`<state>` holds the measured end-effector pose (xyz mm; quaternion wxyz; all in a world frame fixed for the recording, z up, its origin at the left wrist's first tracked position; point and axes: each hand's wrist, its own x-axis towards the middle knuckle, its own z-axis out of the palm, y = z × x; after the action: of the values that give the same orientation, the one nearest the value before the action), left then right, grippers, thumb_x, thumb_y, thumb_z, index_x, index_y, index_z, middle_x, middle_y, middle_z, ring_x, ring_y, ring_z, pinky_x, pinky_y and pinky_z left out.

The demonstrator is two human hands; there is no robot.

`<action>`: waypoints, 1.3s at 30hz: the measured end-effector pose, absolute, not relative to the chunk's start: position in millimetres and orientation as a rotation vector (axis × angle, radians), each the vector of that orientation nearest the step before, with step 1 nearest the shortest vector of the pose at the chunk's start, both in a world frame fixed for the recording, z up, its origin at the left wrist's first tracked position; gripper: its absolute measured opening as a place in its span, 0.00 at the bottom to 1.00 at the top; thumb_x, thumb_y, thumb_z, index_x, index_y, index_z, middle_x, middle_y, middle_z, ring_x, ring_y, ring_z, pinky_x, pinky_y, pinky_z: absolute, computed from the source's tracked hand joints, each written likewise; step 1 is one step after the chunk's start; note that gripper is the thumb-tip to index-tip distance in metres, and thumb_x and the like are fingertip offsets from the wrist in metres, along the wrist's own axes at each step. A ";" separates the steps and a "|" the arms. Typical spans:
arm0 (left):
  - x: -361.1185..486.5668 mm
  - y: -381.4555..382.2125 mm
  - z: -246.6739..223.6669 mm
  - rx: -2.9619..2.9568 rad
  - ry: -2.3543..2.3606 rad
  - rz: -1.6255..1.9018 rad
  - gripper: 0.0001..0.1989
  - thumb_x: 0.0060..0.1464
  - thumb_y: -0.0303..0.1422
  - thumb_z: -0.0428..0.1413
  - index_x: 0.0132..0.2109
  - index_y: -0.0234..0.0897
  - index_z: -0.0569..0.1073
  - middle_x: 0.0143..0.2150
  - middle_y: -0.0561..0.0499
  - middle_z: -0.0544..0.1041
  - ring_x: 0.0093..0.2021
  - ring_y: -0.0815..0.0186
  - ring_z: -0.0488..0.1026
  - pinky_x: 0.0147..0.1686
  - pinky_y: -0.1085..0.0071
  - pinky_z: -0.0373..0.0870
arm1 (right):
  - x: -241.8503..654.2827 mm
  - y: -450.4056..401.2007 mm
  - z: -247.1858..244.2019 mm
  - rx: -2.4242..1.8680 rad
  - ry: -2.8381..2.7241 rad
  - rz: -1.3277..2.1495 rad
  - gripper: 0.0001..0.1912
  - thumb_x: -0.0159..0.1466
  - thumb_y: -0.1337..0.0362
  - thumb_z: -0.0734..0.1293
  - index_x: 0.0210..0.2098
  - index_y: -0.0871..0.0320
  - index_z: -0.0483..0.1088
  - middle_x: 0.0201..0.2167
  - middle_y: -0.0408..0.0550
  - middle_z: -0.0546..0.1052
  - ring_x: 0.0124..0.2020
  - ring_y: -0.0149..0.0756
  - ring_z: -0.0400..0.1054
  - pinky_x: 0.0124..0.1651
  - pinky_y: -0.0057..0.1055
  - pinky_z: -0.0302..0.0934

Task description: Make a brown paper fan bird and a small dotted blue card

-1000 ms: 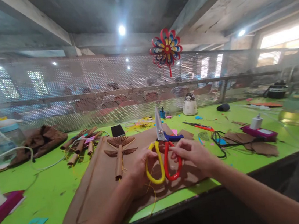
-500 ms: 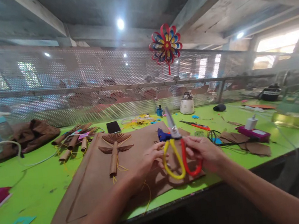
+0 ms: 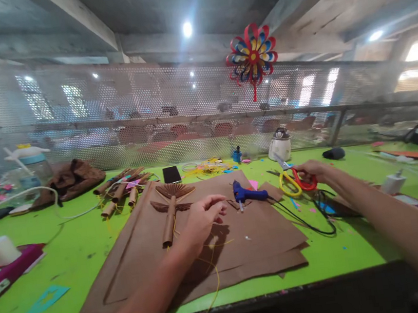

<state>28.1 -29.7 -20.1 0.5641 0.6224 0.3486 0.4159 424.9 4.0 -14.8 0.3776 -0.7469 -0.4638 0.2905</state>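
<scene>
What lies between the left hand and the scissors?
In the head view, the blue glue gun lies between the left hand and the scissors, on the brown paper, with a pink scrap just behind it.

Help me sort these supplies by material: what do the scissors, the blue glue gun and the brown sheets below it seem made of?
Scissors: apparently metal blades, silvery and shiny; loops plastic or coated, smooth and brightly coloured.
Glue gun: probably moulded plastic, its blue body rounded and uniform.
Brown sheets: likely paper or thin card, matt and thin-edged.
</scene>
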 end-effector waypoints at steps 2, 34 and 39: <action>28.6 -27.9 -22.3 1.486 0.858 0.985 0.12 0.50 0.33 0.54 0.41 0.33 0.74 0.32 0.47 0.74 0.31 0.67 0.70 0.30 0.71 0.65 | 422.0 19.8 -22.9 -1.991 -1.250 0.692 0.22 0.59 0.59 0.64 0.13 0.57 0.56 0.08 0.38 0.57 0.12 0.24 0.48 0.18 0.25 0.48; -61.0 15.3 0.8 1.753 1.750 1.168 0.08 0.44 0.28 0.54 0.20 0.37 0.66 0.19 0.48 0.71 0.34 0.60 0.72 0.33 0.70 0.64 | 241.5 -6.8 -37.0 -1.501 -1.657 -0.186 0.20 0.63 0.58 0.55 0.33 0.62 0.75 0.33 0.56 0.79 0.32 0.41 0.69 0.36 0.32 0.57; -47.6 11.9 6.8 2.024 1.882 1.095 0.10 0.48 0.32 0.52 0.21 0.37 0.69 0.28 0.42 0.75 0.41 0.56 0.71 0.40 0.67 0.62 | 258.6 -3.7 -26.9 -1.549 -1.745 -0.160 0.19 0.62 0.57 0.57 0.30 0.62 0.76 0.30 0.54 0.79 0.31 0.39 0.69 0.36 0.31 0.57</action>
<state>-47.6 11.9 6.8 0.0846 0.6784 0.6308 0.3671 258.6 -3.7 -26.9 0.3907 -0.6098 -0.6867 -0.0630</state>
